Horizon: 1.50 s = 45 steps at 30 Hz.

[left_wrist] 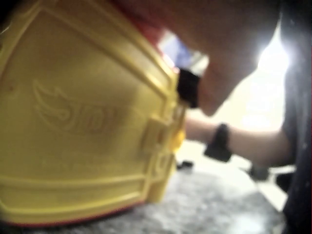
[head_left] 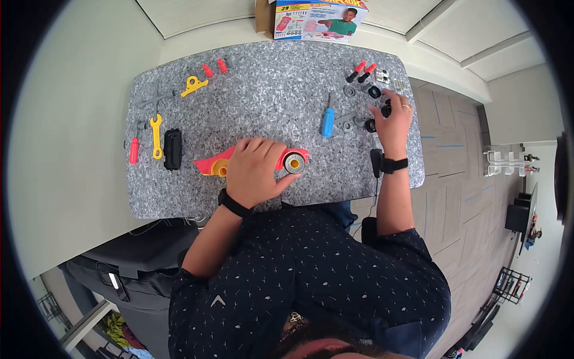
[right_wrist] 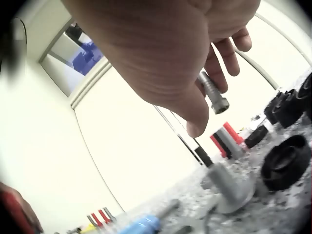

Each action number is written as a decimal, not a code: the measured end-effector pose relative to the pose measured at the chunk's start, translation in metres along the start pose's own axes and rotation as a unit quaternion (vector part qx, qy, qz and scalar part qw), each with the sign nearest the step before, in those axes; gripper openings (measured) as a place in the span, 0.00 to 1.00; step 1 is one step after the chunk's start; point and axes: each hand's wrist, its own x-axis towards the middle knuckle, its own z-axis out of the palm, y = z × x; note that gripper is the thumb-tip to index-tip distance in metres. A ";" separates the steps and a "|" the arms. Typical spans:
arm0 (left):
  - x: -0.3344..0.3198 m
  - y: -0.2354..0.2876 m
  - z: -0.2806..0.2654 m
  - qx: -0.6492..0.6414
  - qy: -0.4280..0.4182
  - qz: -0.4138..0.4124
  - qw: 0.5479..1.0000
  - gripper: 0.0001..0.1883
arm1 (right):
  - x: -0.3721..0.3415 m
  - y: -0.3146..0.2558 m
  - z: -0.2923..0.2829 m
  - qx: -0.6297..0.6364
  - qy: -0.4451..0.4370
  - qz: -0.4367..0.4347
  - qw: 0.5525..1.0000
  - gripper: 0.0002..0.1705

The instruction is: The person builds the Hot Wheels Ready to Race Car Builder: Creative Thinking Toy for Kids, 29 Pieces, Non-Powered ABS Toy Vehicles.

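One toy car (left_wrist: 87, 126), one grey bolt (right_wrist: 213, 93)

Can't see the middle of the red-and-yellow toy (head_left: 209, 166) under the left hand (head_left: 256, 169), can't read the blurry embossing (left_wrist: 75, 114) either.

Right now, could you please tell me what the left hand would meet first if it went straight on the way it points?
Probably the printed box by the far edge of the table; nothing seems to stand between it and the left hand, though heights are hard to judge from above.
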 end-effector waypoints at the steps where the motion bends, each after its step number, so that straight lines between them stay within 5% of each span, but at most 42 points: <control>1: 0.000 0.000 0.000 0.000 -0.001 -0.001 1.000 0.29 | 0.000 -0.011 -0.010 0.044 0.026 -0.012 0.999 0.26; 3: 0.001 0.000 0.000 -0.001 -0.001 0.000 1.000 0.29 | -0.011 -0.037 -0.022 0.260 -0.021 0.044 0.964 0.23; 6: 0.003 -0.001 0.000 -0.004 -0.001 0.002 1.000 0.29 | -0.034 -0.082 -0.039 0.498 -0.134 0.061 0.855 0.16; 10: 0.004 -0.001 -0.001 -0.007 -0.009 -0.002 1.000 0.29 | -0.058 -0.125 -0.060 0.574 -0.359 0.095 0.730 0.14; 13: 0.003 -0.001 -0.001 -0.013 -0.014 -0.003 1.000 0.28 | -0.063 -0.146 -0.058 0.586 -0.415 0.109 0.687 0.14; 19: 0.001 0.000 -0.001 -0.009 -0.013 -0.006 1.000 0.28 | -0.072 -0.150 -0.041 0.511 -0.381 0.010 0.771 0.12; 22: 0.003 0.000 -0.002 -0.008 -0.011 -0.004 1.000 0.29 | -0.073 -0.151 -0.041 0.565 -0.316 0.058 0.760 0.12; 28: 0.002 0.000 -0.001 -0.008 0.005 0.005 1.000 0.30 | -0.055 -0.116 -0.024 0.233 -0.216 0.004 0.948 0.16; 37: 0.003 0.001 -0.003 -0.006 -0.001 0.002 1.000 0.33 | -0.071 -0.102 0.017 0.108 -0.216 -0.047 0.969 0.25; 45: 0.002 0.001 -0.003 0.001 -0.007 -0.002 1.000 0.33 | -0.049 -0.102 0.000 0.219 -0.173 -0.047 0.959 0.23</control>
